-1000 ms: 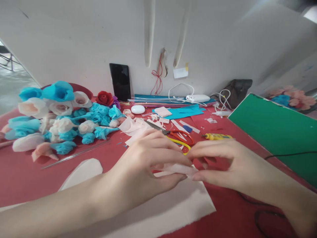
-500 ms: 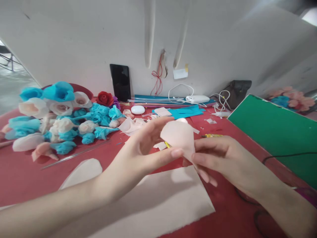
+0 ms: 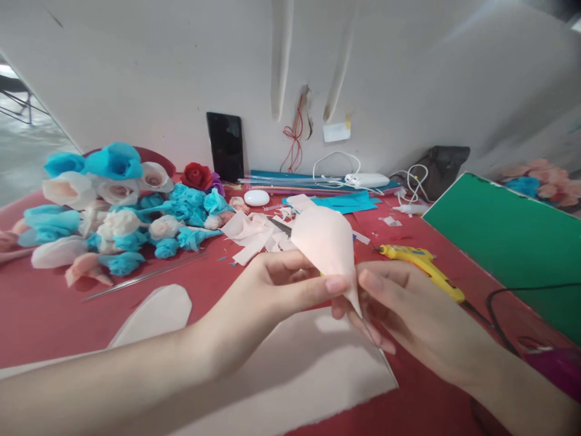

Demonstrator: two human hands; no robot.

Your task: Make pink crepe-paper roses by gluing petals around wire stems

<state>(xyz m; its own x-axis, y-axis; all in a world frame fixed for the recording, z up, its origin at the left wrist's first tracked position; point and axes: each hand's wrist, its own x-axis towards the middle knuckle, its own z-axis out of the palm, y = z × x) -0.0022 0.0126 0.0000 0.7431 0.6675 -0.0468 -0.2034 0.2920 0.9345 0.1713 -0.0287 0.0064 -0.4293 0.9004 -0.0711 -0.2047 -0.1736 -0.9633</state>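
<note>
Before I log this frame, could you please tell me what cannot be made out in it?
Head view only:
- Scissors: mostly hidden behind the pink paper petal.
- Right hand: its fingers are tucked behind the petal's tip, so the grip is unclear.
- Left hand: thumb shows; the other fingers are partly hidden.
- Flowers at the right edge: blurred and cut off.

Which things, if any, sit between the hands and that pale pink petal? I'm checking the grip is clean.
Nothing visible does. The left hand and right hand both pinch the pale pink petal directly at its narrow lower end, raised above the pink paper sheet.
</note>
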